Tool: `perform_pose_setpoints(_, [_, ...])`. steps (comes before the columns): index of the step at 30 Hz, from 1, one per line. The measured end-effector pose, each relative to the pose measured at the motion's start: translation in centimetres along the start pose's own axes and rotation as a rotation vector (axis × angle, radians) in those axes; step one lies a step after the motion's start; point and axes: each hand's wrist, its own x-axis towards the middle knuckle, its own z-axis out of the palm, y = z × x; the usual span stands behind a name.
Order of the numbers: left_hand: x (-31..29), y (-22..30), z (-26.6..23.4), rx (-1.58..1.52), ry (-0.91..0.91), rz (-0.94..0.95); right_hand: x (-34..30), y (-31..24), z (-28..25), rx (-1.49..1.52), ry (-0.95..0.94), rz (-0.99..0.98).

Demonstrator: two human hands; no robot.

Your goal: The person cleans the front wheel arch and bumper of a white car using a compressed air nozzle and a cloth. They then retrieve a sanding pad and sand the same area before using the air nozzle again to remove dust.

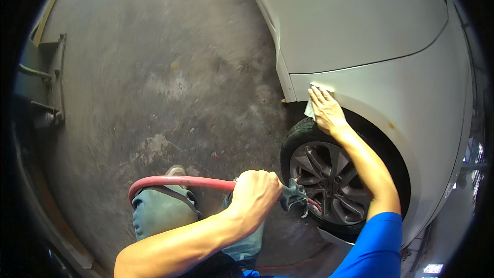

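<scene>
- While the left hand (pixel 254 190) is closed in a fist around a red hose (pixel 180 180), the right hand (pixel 328 111) lies with its fingers extended, close side by side, on the car's pale fender (pixel 424 80).
- A pale sheet (pixel 309 110) sits under the right hand, its edge showing to the left of the fingers; it is at the left end of the wheel arch, just beyond the tyre (pixel 296 139). Its material cannot be told.
- The hose bends over the left knee (pixel 162 213) and enters the fist from the left.
- A dark fitting (pixel 294 195) projects from the right side of the fist toward the spoked wheel (pixel 329 177). Its join with the hose is hidden by the fist; whether the fitting touches the wheel cannot be told.
- A small brown mark (pixel 391 125) shows on the fender, right of the right hand, near the arch edge.
- A large pale panel (pixel 360 15) lies on the far side of the fender, divided from it by a dark curved seam.
- A shoe (pixel 176 170) rests on the stained grey floor (pixel 144 72), left of the wheel.
</scene>
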Motion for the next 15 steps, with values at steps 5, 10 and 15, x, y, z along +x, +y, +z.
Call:
perform_pose_setpoints(5, [-0.6,-0.2,-0.9,-0.119,0.035,-0.014,0.6,0.6,-1.8,-0.002,-0.016,-0.081])
perform_pose_setpoints(10, [-0.2,-0.5,-1.2,-0.103,0.025,0.020,3.5,-2.4,3.1,-0.047,-0.208,-0.146])
perform_pose_setpoints(15, [0.7,-1.2,-1.1,-0.145,-0.002,0.007,3.0,-0.9,0.2,0.048,-0.134,-0.079])
